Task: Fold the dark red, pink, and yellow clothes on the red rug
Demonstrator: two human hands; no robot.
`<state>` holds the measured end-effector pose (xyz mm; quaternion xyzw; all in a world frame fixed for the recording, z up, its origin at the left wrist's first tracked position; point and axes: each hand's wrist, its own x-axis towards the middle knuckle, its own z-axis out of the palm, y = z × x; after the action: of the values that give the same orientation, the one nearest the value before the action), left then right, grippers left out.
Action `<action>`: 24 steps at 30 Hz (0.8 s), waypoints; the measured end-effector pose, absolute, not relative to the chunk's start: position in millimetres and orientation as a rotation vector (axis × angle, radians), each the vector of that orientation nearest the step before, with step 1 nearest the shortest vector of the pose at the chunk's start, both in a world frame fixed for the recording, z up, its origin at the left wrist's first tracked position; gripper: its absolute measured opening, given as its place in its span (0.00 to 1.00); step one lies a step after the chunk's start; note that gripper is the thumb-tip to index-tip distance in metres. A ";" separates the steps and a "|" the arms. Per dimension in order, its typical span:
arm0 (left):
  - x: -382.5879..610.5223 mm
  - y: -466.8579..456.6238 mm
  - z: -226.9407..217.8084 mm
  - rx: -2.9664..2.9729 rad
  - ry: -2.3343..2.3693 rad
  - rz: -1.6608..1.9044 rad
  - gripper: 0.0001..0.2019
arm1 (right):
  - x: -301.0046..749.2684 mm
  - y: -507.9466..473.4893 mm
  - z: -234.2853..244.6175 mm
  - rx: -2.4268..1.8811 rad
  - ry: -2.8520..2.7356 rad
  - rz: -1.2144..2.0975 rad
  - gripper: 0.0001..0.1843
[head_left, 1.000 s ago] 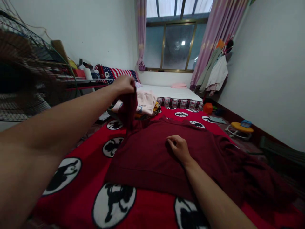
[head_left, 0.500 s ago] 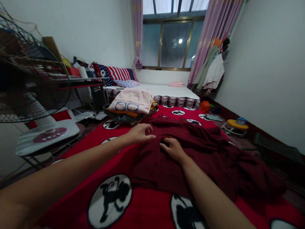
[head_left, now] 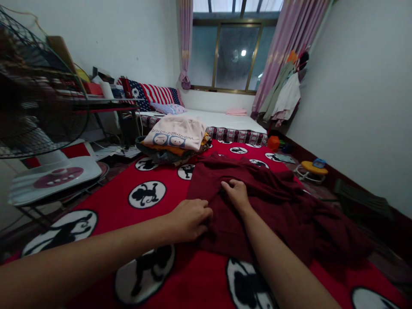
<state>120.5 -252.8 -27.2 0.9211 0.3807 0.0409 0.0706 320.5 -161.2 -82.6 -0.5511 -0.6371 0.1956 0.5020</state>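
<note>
The garment (head_left: 270, 201) lay across the blanket (head_left: 177, 184), toward the right, with the clothes pile (head_left: 174, 139) beyond its left end. Farther back came the bed (head_left: 209, 118), then the window (head_left: 236, 60). Left of the blanket stood a worktop (head_left: 124, 103) — the fan (head_left: 28, 124) nearer; right of it, a stool (head_left: 312, 168) — hung clothes (head_left: 286, 96) farther off.

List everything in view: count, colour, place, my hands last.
blanket: 1, red, across foreground
garment: 1, dark red, on blanket
clothes pile: 1, pink-topped, blanket's far left
window: 1, bronze-framed, top centre
curtains: 2, pinkish purple, flanking window
bed: 1, white, below window
folded cloth: 1, pink, on bed
hanging clothes: several, mostly pale, right
stool: 1, yellow, right
fan: 1, dark, left
desk items: several, mixed colours, left
left hand: 1, bare, at garment's left edge
right hand: 1, bare, on garment
</note>
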 end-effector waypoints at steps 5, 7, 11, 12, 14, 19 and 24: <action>119.3 -241.0 -0.9 2.361 0.845 0.205 0.09 | 322.3 -168.6 -74.3 -1.334 -1.362 0.251 0.22; 124.2 -239.1 11.8 2.234 0.700 0.027 0.06 | 326.0 -169.8 -72.0 -1.392 -1.313 0.208 0.24; 150.4 -219.1 10.5 2.111 0.698 -0.127 0.12 | 336.6 -169.9 -69.7 -1.490 -1.267 0.141 0.28; 158.8 -209.7 3.6 2.169 0.814 0.012 0.14 | 339.8 -169.7 -69.3 -1.493 -1.244 0.110 0.28; 174.7 -189.5 -15.8 2.328 1.124 0.452 0.13 | 346.6 -168.8 -68.8 -1.484 -1.193 0.055 0.27; 197.1 -162.3 -65.4 2.535 1.368 0.851 0.12 | 366.6 -154.5 -70.2 -1.390 -1.189 0.016 0.16; 199.3 -164.5 -77.8 2.686 1.256 0.748 0.12 | 386.6 -110.2 -66.6 -1.510 -1.496 -0.041 0.15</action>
<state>199.3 -164.5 -77.8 0.8776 0.4103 0.2444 0.0420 386.6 -110.2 -66.6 -0.6207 -0.6149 -0.0170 0.4862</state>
